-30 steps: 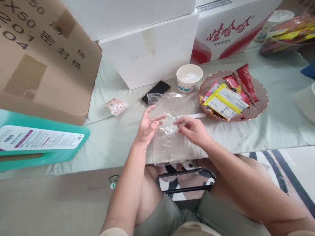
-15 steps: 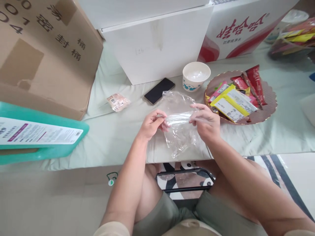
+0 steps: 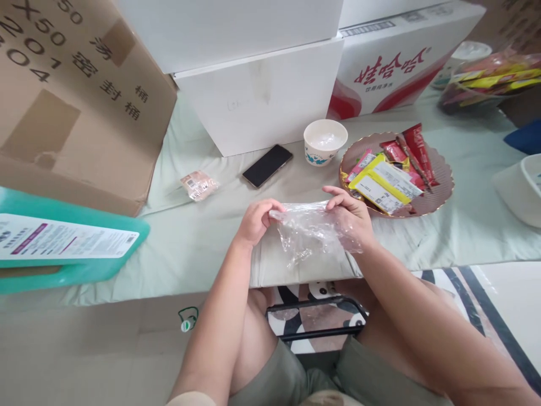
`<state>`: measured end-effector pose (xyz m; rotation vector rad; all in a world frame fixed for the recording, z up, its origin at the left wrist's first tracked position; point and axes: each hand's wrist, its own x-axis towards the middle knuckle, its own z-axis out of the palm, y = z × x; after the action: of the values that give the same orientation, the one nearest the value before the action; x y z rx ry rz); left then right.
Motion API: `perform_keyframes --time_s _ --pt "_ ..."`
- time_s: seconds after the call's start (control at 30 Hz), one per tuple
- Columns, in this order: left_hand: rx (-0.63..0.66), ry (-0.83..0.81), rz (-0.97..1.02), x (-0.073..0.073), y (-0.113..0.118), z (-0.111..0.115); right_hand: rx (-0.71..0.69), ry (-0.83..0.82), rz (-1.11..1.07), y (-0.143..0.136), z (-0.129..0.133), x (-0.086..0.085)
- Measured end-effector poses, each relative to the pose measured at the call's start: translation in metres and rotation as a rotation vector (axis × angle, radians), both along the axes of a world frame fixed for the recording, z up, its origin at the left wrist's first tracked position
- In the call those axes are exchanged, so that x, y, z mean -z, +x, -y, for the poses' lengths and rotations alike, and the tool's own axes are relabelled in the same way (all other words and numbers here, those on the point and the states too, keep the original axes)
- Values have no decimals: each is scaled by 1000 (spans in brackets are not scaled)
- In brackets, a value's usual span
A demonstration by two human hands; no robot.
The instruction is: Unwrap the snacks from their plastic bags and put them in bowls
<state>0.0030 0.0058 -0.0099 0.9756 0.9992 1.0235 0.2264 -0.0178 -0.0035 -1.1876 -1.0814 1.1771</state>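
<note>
Left grip (image 3: 256, 223) pinched closed on clear plastic bag (image 3: 306, 228), left end; right grip (image 3: 354, 219) loosely curled, holding right end. Bag spans between, drooping below fingertips, above surface (image 3: 203, 239).

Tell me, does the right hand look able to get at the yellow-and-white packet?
Probably yes: the yellow-and-white packet lies uncovered on top in the scalloped tray, close by the right hand. Letting go of the clear plastic may be needed first.
</note>
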Motion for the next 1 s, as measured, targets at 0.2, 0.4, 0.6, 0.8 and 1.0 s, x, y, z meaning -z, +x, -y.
perform_keyframes --time_s 0.2,0.4,0.6,0.8,1.0 --pt "-99 -2 -91 2 -2 -4 -86 -167 -170 -3 -2 7" --pt "-59 55 -48 -1 -10 -1 -116 -263 -63 -9 1 7" --pt "14 -94 103 -7 -9 5 -117 -263 -119 -12 -4 12" --pt "123 -169 -21 -4 -1 7 -161 -302 -198 -11 -4 9" --pt "156 -156 -165 -3 -5 8 -293 -381 -68 -10 0 3"
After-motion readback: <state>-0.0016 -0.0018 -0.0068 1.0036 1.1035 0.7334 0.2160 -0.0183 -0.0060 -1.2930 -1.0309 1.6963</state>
